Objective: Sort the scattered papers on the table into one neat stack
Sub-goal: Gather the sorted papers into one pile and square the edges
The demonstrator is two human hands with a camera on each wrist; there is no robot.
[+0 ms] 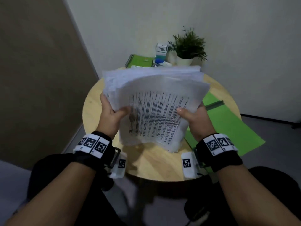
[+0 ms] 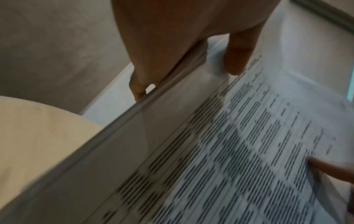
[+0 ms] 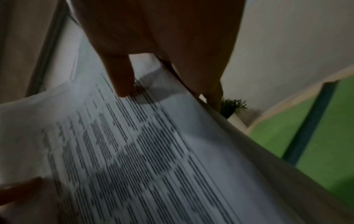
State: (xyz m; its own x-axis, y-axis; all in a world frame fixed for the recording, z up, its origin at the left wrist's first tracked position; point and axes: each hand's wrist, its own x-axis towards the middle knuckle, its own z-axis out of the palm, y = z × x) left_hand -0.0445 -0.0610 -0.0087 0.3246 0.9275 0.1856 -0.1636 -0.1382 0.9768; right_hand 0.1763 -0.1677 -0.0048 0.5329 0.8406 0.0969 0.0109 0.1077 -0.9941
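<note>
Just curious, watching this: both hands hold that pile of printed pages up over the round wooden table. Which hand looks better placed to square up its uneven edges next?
Probably the left hand: the white printed paper pile fans out unevenly above it, while the right hand grips a tidier side.

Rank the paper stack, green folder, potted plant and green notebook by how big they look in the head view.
1. Paper stack, though it is held nearest the camera.
2. Green folder, partly hidden by the papers.
3. Potted plant.
4. Green notebook, close to the plant and partly hidden; that order is unsure.
</note>
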